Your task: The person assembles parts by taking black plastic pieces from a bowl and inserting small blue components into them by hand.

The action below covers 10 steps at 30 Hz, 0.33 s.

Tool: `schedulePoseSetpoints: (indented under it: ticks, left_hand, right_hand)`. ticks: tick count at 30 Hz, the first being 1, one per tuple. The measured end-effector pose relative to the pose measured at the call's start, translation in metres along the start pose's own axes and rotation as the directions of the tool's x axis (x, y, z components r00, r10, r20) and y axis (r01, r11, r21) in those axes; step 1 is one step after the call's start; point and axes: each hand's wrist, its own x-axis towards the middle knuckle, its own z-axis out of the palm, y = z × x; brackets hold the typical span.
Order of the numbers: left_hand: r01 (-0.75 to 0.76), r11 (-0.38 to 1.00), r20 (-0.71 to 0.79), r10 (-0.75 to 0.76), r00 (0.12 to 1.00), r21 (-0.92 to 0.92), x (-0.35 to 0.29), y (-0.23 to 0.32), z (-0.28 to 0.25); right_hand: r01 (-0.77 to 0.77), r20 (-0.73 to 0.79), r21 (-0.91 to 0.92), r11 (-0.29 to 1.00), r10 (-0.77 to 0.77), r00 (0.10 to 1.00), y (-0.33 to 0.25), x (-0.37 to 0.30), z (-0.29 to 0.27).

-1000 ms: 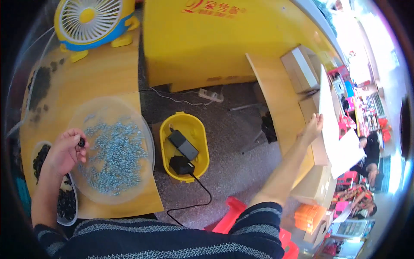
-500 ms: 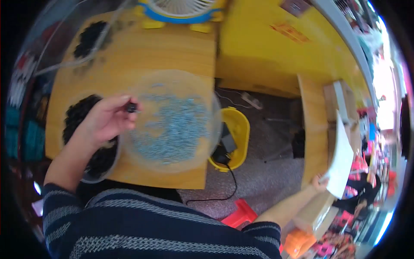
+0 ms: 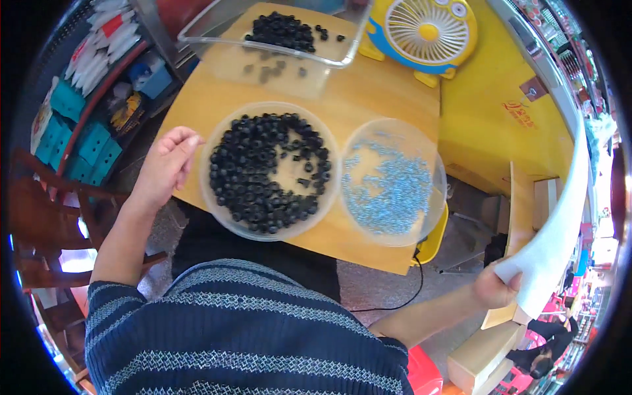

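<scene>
My left hand hovers left of the table's edge, fingers curled and pressed together; whatever is in them is hidden. Beside it stands a round translucent tub of small black knob-like plastic pieces, with a bare patch of its bottom showing. Touching or nearly touching that tub on the right is another round translucent tub, holding small bluish-silver metal pieces, too fine to name. Out to the right, my right hand grips the lower end of a large white sheet, which bends upward.
A clear rectangular box with more black pieces sits at the table's far side. Right of it is a yellow-and-blue fan. A yellow bin, cardboard boxes and a red stool stand to the right. A person is farther off.
My view has turned left, bringing the whole tub of black pieces into sight. My left hand has moved left off the tubs; the black piece it held no longer shows. My right hand still holds the sheet.
</scene>
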Motion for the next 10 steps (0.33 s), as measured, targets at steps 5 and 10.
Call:
schedulePoseSetpoints:
  ticks: [5, 10]
  left_hand:
    - [-0.013, 0.972, -0.233, 0.069, 0.970, 0.233, -0.011, -0.028, -0.060]
    - [-0.053, 0.998, 0.260, 0.046, 0.964, 0.018, -0.008, 0.004, -0.024]
  right_hand:
    - [-0.214, -0.267, -0.092, 0.972, 0.183, 0.946, 0.054, -0.111, 0.084]
    - [-0.496, 0.123, -0.121, 0.860, 0.509, 0.852, 0.056, -0.179, 0.085]
